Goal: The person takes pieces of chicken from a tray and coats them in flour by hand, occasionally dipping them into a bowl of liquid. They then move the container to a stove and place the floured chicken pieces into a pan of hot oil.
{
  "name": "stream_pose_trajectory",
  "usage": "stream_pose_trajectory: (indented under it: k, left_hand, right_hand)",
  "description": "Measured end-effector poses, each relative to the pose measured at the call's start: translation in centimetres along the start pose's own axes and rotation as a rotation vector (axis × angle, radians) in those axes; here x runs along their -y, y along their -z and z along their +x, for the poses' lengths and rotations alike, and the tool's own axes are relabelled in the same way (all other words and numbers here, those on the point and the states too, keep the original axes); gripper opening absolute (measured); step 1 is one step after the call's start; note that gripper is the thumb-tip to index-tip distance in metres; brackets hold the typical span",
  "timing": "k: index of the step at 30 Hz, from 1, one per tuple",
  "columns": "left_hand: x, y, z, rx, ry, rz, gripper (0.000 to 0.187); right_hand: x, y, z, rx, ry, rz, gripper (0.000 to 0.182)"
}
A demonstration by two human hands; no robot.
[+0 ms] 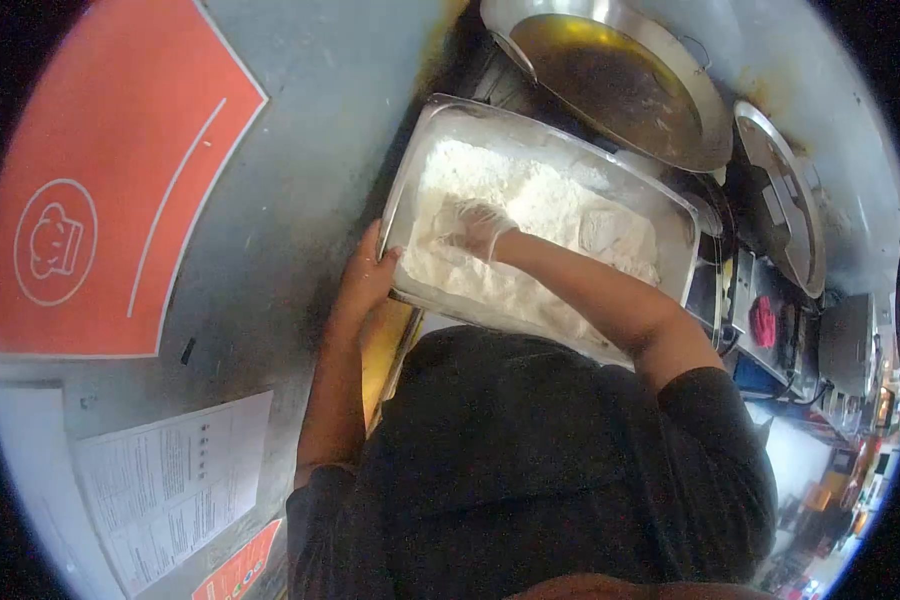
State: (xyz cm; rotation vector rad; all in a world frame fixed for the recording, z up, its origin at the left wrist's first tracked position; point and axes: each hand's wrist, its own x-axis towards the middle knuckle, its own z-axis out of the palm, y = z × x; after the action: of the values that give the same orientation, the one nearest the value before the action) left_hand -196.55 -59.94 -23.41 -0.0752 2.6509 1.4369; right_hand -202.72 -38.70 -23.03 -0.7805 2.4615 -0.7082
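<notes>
A deep rectangular metal pan point(545, 125) holds white flour point(545, 190). My left hand point(373, 270) grips the pan's left rim, with the thumb over the edge. Inside the pan, my right hand point(478, 228) presses into the flour at the left side. It seems to wear a thin clear glove and is dusted white. Its fingers are sunk in the flour or blurred, so whether they hold anything cannot be seen. A flour-coated lump point(598, 230) lies farther right in the pan.
Beyond the pan sits a wide metal pan of dark oil point(610, 80). A round metal lid point(785, 200) leans against the back wall. A red poster point(110, 190) and printed sheets point(175, 480) are on the left wall. A pink item point(763, 322) lies at right.
</notes>
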Motion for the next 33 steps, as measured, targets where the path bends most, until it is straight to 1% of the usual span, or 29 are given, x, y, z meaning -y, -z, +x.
stream_pose_trajectory:
  k: [2,3,5,6,8,9,11,12,14,15,17,18,20,21,23,27,29,30,32,33]
  left_hand:
    - [0.6,-0.2,0.1,-0.001,-0.006,0.021,0.054]
    - [0.6,-0.2,0.1,-0.004,-0.001,0.017,0.054]
    - [0.2,0.0,0.1,0.018,0.025,0.07,0.054]
    - [-0.2,0.2,-0.1,0.011,0.031,0.062,0.054]
    - [-1.2,0.2,-0.7,0.01,0.043,0.056,0.054]
    - [-0.1,-0.3,-0.2,-0.023,0.062,0.043,0.054]
    - [3.4,-1.1,0.9,-0.038,-0.087,0.085,0.053]
    - [3.3,-0.7,0.6,-0.073,-0.063,0.088,0.053]
    - [2.6,-0.5,0.5,0.012,-0.055,0.036,0.053]
    - [2.4,-0.3,0.4,-0.005,-0.047,0.035,0.053]
    - [2.1,-0.3,0.4,0.023,-0.042,-0.061,0.053]
    - [2.1,-0.4,0.2,0.022,-0.04,-0.071,0.053]
    - [2.3,-0.6,0.2,0.006,-0.008,-0.041,0.053]
    - [2.6,-0.8,0.4,0.012,-0.012,-0.059,0.053]
    - [3.4,-1.1,0.7,0.011,-0.059,-0.032,0.052]
    - [3.1,-0.9,0.6,0.008,-0.055,-0.068,0.051]
    - [2.2,-0.5,0.2,0.012,-0.014,-0.036,0.05]
    - [2.0,-0.5,0.2,0.017,-0.019,-0.031,0.05]
    - [1.6,-0.5,0.2,0.053,0.024,-0.157,0.05]
    - [1.0,-0.3,-0.1,0.058,0.023,-0.154,0.05]
  right_hand:
    - [-1.4,-1.5,1.4,-0.032,-0.091,-0.276,0.056]
    - [-0.9,-1.1,1.3,-0.027,-0.089,-0.279,0.056]
    - [-0.1,-0.1,1.3,0.129,-0.1,-0.427,0.065]
    - [-0.4,-0.2,1.5,0.137,-0.095,-0.435,0.065]
    - [-2.1,-1.0,1.9,0.024,0.308,-0.443,0.074]
    - [-3.2,-1.5,2.8,0.044,0.34,-0.457,0.074]
    - [-5.1,-2.4,4.6,0.205,0.449,-0.562,0.084]
    - [-4.5,-1.8,4.7,0.218,0.489,-0.569,0.084]
    - [-2.3,0.3,3.8,0.256,0.355,-0.555,0.074]
    - [-1.5,1.0,3.9,0.262,0.371,-0.563,0.074]
    - [-0.5,2.2,3.5,0.529,0.156,-0.628,0.057]
    - [0.9,3.0,2.6,0.537,0.152,-0.634,0.057]
    - [3.5,4.6,0.8,0.439,0.149,-0.531,0.041]
    - [2.3,4.2,0.8,0.449,0.134,-0.539,0.041]
    - [-0.7,2.9,1.1,0.374,0.187,-0.343,0.029]
    - [-1.5,4.8,1.2,0.36,0.213,-0.429,0.024]
    - [-2.1,7.2,1.4,0.113,0.355,-0.392,0.023]
    - [-2.1,8.3,1.8,0.047,0.312,-0.62,0.023]
    - [-3.8,9.2,3.0,-0.155,-0.185,-0.68,0.021]
    - [-3.5,9.3,2.7,-0.157,-0.19,-0.677,0.021]
